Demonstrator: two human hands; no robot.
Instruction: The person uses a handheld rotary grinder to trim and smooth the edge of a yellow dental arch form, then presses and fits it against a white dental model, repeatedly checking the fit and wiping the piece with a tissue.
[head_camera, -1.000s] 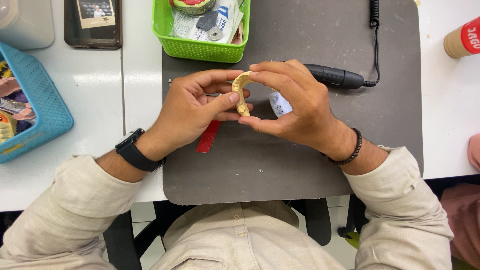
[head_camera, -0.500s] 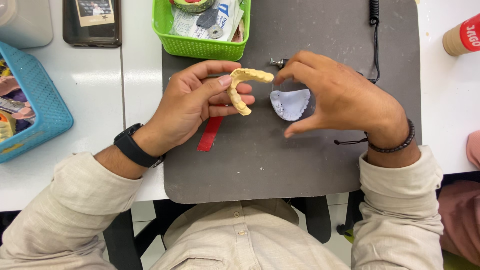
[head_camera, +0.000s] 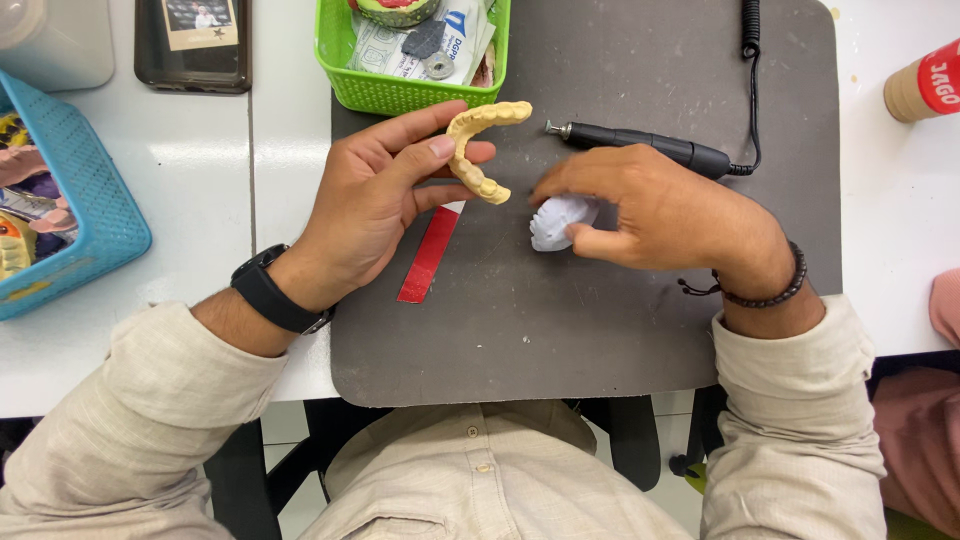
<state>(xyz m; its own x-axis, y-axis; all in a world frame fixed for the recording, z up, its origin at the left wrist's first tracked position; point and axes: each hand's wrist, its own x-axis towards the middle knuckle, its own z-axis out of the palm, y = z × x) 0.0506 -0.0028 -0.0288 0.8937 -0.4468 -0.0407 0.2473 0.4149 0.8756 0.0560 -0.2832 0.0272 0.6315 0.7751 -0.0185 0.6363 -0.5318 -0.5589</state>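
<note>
My left hand (head_camera: 375, 200) holds a yellow horseshoe-shaped dental cast (head_camera: 478, 148) between thumb and fingers, lifted a little over the dark grey mat (head_camera: 560, 320). My right hand (head_camera: 660, 210) rests on the mat to the right of it, fingers closed on a white plaster dental model (head_camera: 558, 220). A black rotary handpiece (head_camera: 640, 148) with a coiled cable lies on the mat just behind my right hand, its tip pointing left toward the yellow cast.
A red strip (head_camera: 428, 255) lies on the mat under my left hand. A green basket (head_camera: 400, 90) with small items stands behind; a blue basket (head_camera: 90, 215) at far left, a phone (head_camera: 193, 45) at back left, a brown-and-red cup (head_camera: 925, 85) at right.
The hands came apart: the left kept the yellow cast, the right uncovered the handpiece, then lowered onto the white model and closed on it.
</note>
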